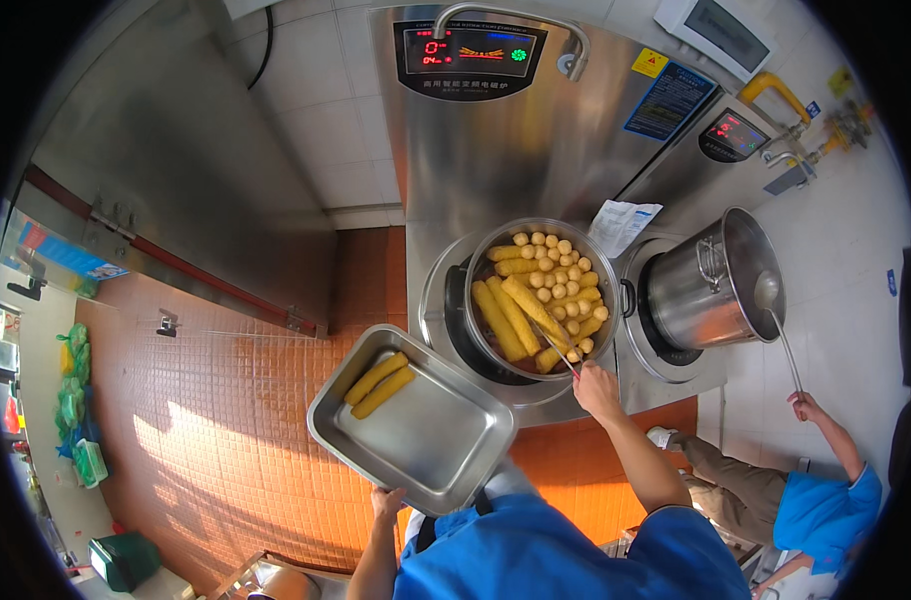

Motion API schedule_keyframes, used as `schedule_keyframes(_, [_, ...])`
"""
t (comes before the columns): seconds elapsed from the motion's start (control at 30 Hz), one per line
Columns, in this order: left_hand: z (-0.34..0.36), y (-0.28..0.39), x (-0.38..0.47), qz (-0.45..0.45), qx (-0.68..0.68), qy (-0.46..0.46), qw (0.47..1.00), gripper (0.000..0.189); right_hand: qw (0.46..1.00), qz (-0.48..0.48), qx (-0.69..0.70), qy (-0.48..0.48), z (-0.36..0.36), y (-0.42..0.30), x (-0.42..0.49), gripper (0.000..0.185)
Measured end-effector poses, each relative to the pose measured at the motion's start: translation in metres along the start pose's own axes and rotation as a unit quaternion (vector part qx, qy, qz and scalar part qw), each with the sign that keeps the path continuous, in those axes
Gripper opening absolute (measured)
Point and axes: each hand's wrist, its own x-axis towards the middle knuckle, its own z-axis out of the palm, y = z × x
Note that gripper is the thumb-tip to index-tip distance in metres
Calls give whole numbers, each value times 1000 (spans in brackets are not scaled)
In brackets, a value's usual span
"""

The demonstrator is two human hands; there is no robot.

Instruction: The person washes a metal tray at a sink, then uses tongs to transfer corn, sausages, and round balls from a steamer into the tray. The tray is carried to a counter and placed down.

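Observation:
My left hand (388, 502) grips the near edge of a rectangular stainless steel tray (425, 465). Two yellow rolls (377, 376) lie side by side in the tray's far left corner. My right hand (597, 389) holds metal tongs (560, 349) over the near right side of a round steel pot (543, 225). The tongs' tips are at the lower end of a long yellow roll (529, 301); whether they clamp it is hard to tell. Several more yellow rolls (500, 319) and pale round balls (557, 277) fill the pot.
The pot stands on an induction cooker (455, 172) with a lit panel and a swing faucet (512, 9). At right, another person's hand (803, 406) holds a ladle (779, 315) in a tall steel pot (684, 289). A white packet (622, 225) lies between the pots. A steel cabinet (193, 150) stands left.

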Motion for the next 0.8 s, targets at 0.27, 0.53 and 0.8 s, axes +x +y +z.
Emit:
schedule_keyframes(0.27, [2,-16,10,14,19,30,999,23,928,7,360,-100,-14,-13,-51,27])
schedule_keyframes(0.53, [5,-21,11,14,28,36,999,24,755,-22,546,-362,40,-133,-115,26])
schedule_keyframes(0.8, [5,-17,8,9,18,27,999,21,361,414,656,-517,131,-311,-113,36])
